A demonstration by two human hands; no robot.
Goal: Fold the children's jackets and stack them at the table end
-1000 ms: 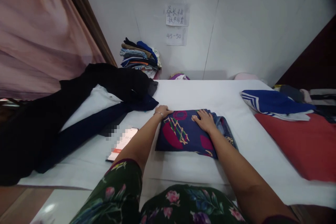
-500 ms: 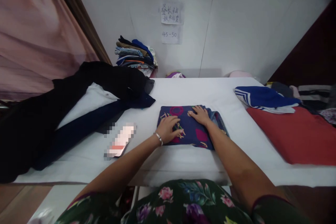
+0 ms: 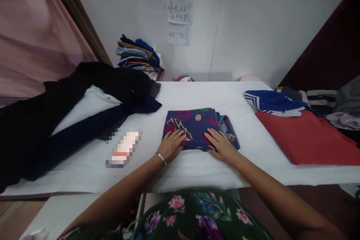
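A folded dark blue patterned garment (image 3: 197,123) lies flat in front of me, with pink, green and tan designs. Part of its right side shows lighter denim-like cloth with a curved edge. My left hand (image 3: 172,145) rests on its near left corner, fingers stretched out flat. On the near right part lies my right hand (image 3: 222,146), palm down with the fingers slightly spread. Neither hand grips the cloth. What kind of garment it is, I cannot tell from the fold.
Black and navy clothes (image 3: 107,78) sprawl on the left, beside a blurred phone (image 3: 125,146). A red cloth (image 3: 306,138) and a blue-and-white garment (image 3: 274,101) lie at right. A clothes stack (image 3: 139,58) stands behind the white table (image 3: 191,95), below two paper notes (image 3: 179,22).
My right hand has slid from the far edge of the folded garment toward me, onto its near right part. My left hand has shifted slightly to the near left corner.
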